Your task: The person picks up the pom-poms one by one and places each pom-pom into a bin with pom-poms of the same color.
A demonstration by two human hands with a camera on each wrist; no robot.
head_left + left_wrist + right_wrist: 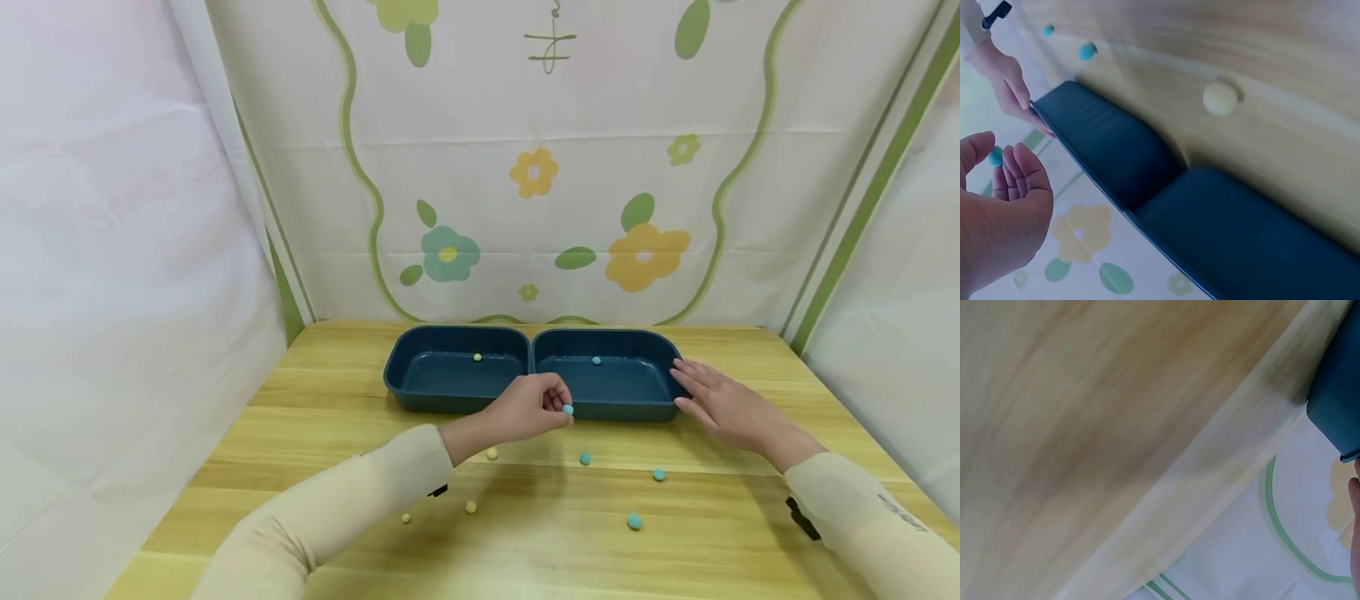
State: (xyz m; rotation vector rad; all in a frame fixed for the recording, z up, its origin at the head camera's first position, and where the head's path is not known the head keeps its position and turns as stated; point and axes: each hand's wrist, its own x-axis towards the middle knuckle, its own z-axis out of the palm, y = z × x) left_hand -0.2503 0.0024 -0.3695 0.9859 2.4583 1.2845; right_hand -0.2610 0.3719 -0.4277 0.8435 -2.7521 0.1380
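My left hand point(531, 407) pinches a small blue ball point(567, 410) between thumb and fingertips, close to the front wall of the right dark-blue tray point(622, 412). In the left wrist view the same blue ball point(995, 156) shows at the fingertips. My right hand point(723, 406) rests with extended fingers on the right end of that tray. One blue ball point(596, 361) lies inside the right tray. The left dark-blue tray point(435, 402) stands against it and contains a yellow ball point(477, 357).
In front of the trays, blue balls point(633, 522) lie on the right part of the wooden table point(540, 550). Yellow balls point(471, 507) are scattered near the left forearm. A flower-printed cloth point(465, 167) hangs behind the table.
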